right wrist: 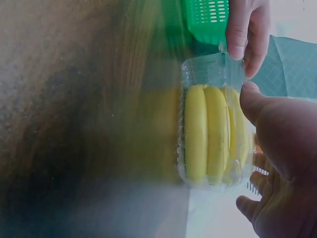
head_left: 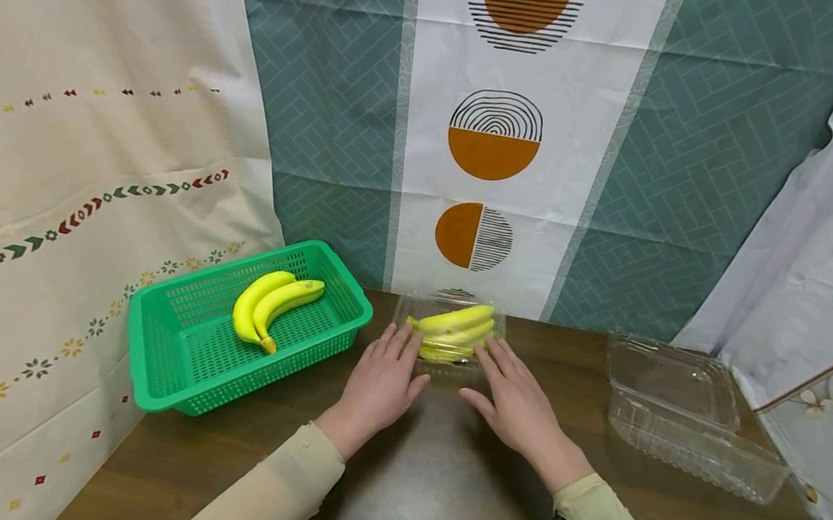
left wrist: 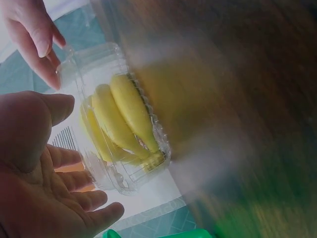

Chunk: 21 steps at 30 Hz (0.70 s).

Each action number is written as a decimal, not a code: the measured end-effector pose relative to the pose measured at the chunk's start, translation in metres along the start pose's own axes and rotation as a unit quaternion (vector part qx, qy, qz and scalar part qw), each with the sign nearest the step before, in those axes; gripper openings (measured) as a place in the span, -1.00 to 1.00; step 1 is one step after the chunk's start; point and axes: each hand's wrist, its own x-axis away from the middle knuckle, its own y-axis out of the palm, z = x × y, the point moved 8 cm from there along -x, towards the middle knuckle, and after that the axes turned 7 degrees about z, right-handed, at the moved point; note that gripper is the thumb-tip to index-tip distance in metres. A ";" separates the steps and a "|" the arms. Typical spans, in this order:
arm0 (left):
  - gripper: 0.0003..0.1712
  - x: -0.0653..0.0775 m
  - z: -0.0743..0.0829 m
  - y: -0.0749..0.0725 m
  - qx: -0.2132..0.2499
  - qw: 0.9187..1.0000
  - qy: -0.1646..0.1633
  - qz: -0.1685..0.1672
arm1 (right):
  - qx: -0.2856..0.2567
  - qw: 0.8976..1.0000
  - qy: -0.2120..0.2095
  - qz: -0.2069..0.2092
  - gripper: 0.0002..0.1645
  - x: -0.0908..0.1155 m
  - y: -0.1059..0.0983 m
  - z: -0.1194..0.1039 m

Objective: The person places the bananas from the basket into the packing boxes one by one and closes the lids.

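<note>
A clear plastic clamshell box point(head_left: 443, 370) stands at the back middle of the table with several yellow bananas point(head_left: 454, 322) inside. Its lid lies over the fruit; whether it is latched I cannot tell. My left hand point(head_left: 382, 378) is at the box's near left corner, fingers extended and spread. At the near right corner is my right hand point(head_left: 520, 395), its fingers likewise fairly straight. Both wrist views show the bananas point(left wrist: 119, 114) lying side by side behind the clear wall point(right wrist: 203, 64). Neither hand curls round anything.
To the left, a green plastic basket point(head_left: 193, 393) holds a pair of bananas point(head_left: 280, 305). An open clear clamshell box point(head_left: 695, 450) sits on the right of the brown wooden table point(head_left: 431, 496). Patterned cloths point(head_left: 325, 117) hang behind and at both sides.
</note>
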 end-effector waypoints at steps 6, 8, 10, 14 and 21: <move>-0.15 -0.005 -0.002 -0.001 0.012 1.000 -0.006 0.013 | 0.004 1.000 0.000 0.006 0.00 -0.006 0.003 -0.001; -0.14 -0.006 -0.003 0.000 0.016 1.000 -0.010 0.013 | 0.005 1.000 0.000 0.008 -0.01 -0.008 0.004 -0.002; -0.13 -0.007 -0.004 0.000 0.022 1.000 -0.017 0.012 | 0.006 1.000 0.002 0.007 -0.01 -0.011 0.005 -0.003; -0.13 -0.009 -0.007 0.002 0.034 0.999 -0.029 0.013 | 0.004 1.000 0.005 0.003 0.00 -0.015 0.006 -0.004; -0.12 -0.014 -0.009 0.004 0.027 0.999 -0.035 0.021 | 0.005 1.000 0.002 -0.001 0.01 -0.022 0.011 -0.002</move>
